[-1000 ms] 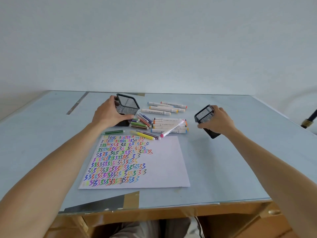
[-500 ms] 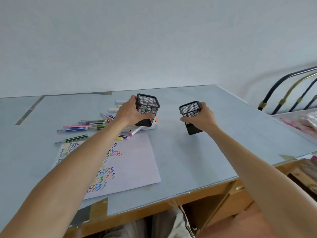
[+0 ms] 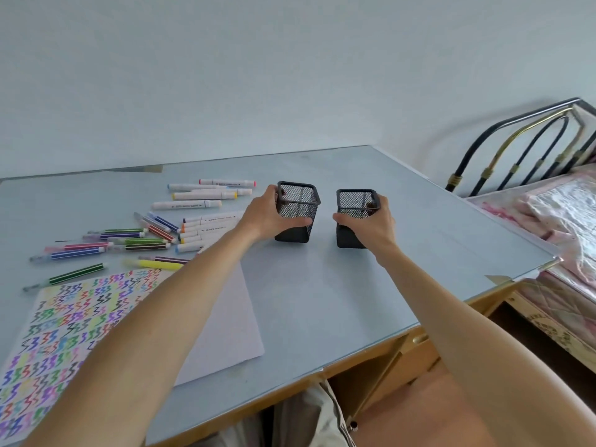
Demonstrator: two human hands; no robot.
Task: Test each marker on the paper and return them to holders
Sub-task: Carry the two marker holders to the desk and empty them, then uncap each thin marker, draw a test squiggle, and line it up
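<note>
I see two black mesh holders, left holder (image 3: pixel 297 211) and right holder (image 3: pixel 354 217), upright, side by side on the desk, markers (image 3: pixel 151 232) scattered flat to their left, paper (image 3: pixel 96 324) covered in coloured zigzags.

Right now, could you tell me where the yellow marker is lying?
In the head view, the yellow marker lies on the table's left side, just beyond the paper's far edge, beside the left forearm.
</note>
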